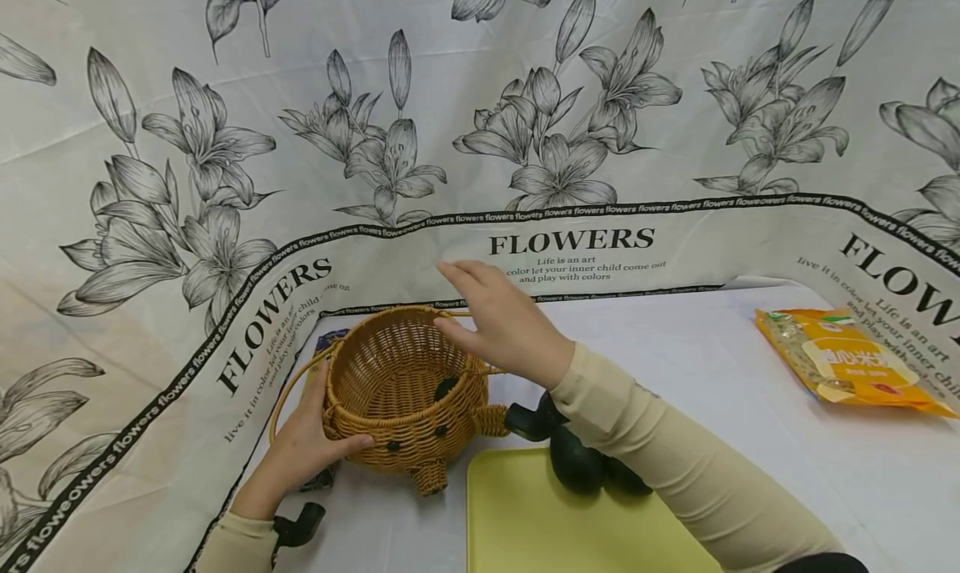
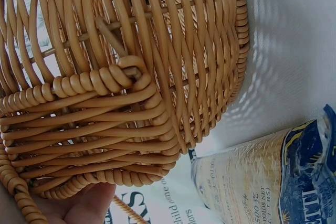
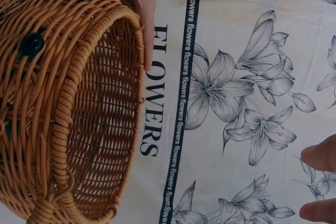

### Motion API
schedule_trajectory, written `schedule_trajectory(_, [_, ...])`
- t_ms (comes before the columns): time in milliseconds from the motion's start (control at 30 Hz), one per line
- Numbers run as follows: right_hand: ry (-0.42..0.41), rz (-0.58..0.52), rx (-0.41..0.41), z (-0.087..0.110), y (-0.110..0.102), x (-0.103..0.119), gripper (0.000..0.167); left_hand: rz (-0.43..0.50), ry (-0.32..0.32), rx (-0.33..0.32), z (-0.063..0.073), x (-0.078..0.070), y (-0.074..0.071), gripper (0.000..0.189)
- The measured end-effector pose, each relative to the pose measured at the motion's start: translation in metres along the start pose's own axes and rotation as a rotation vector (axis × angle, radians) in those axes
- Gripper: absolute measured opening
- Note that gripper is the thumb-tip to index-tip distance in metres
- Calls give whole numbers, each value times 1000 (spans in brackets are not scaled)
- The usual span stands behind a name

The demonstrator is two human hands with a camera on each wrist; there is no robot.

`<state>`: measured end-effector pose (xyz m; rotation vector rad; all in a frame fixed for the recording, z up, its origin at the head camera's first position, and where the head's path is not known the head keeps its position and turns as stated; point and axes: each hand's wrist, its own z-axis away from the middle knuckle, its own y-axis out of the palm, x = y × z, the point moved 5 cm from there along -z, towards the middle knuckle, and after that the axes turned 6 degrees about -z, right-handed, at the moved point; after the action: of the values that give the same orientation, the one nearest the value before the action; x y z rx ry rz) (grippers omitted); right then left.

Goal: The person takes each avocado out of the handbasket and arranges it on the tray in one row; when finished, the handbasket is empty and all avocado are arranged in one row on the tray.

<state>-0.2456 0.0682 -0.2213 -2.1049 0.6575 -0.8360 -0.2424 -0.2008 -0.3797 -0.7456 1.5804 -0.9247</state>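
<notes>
A round brown wicker basket [image 1: 405, 389] with a woven snout and dark bead eyes stands at the centre-left of the white table. My left hand [image 1: 307, 435] grips its left side, thumb along the front; in the left wrist view part of that hand [image 2: 86, 205] shows below the weave. Over the basket's right rim my right hand [image 1: 502, 323] is raised, fingers straight and holding nothing. Its fingertips [image 3: 320, 161] appear at the right edge of the right wrist view, apart from the basket. The basket's inside shows woven cane and one dark spot near the front wall.
Dark rounded objects [image 1: 576, 460] lie at the back of a yellow-green tray [image 1: 570, 523], partly behind the right forearm. An orange food packet [image 1: 855, 360] lies far right. A clear-and-blue pasta packet [image 2: 252, 177] is left of the basket. Flower-printed cloth [image 1: 570, 256] hangs behind.
</notes>
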Motion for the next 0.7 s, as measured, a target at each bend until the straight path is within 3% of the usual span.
schedule_trajectory(700, [-24, -12, 51, -15, 9, 17, 64, -3, 21, -6, -1, 1, -1, 126])
